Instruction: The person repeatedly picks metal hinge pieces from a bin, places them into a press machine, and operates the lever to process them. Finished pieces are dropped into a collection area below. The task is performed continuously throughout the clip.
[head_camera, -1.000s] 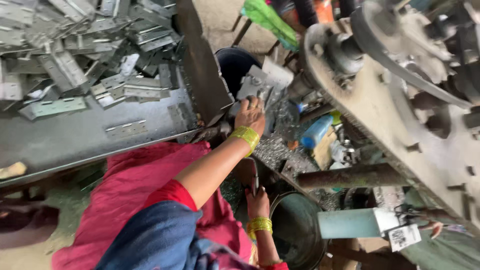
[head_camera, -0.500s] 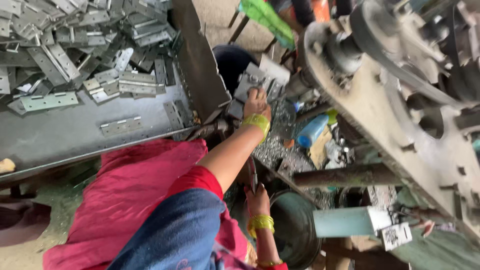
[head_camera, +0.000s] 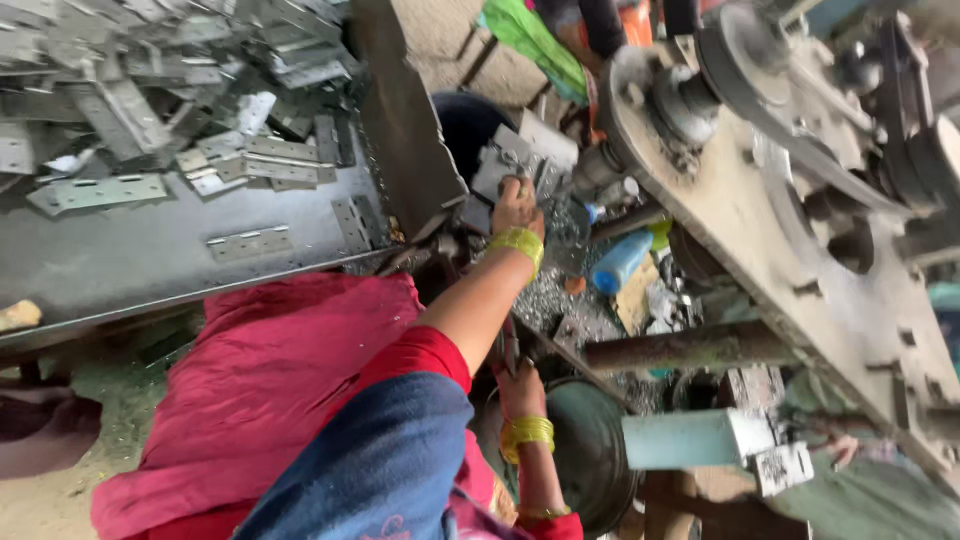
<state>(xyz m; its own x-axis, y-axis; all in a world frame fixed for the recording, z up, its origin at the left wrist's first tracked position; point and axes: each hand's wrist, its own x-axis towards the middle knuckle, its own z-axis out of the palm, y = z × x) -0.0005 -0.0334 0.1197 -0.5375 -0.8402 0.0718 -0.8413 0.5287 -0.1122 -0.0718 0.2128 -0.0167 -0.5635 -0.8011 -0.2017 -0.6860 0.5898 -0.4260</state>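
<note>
Since a second ago: shifted slightly, the view, with the tray of parts sliding left; still stretched toward frame centre, the left hand (head_camera: 515, 205), fingers closed on grey metal plates (head_camera: 510, 160) just above it, beside the dark bucket (head_camera: 465, 125). Lower centre, the right hand (head_camera: 520, 390), curled on a thin dark lever or tool (head_camera: 508, 345), grip only partly visible. Upper left, heaped hinge plates (head_camera: 150, 110) on the steel worktop (head_camera: 150, 260). At right, a belt-driven machine (head_camera: 780, 190) with an exposed pulley (head_camera: 745, 50). Risks, as judged: cut fingers from sharp plate edges; a bangle (head_camera: 518, 243) or loose red cloth (head_camera: 260, 390) snagging near the belt; plates slipping into the scrap below.
</note>
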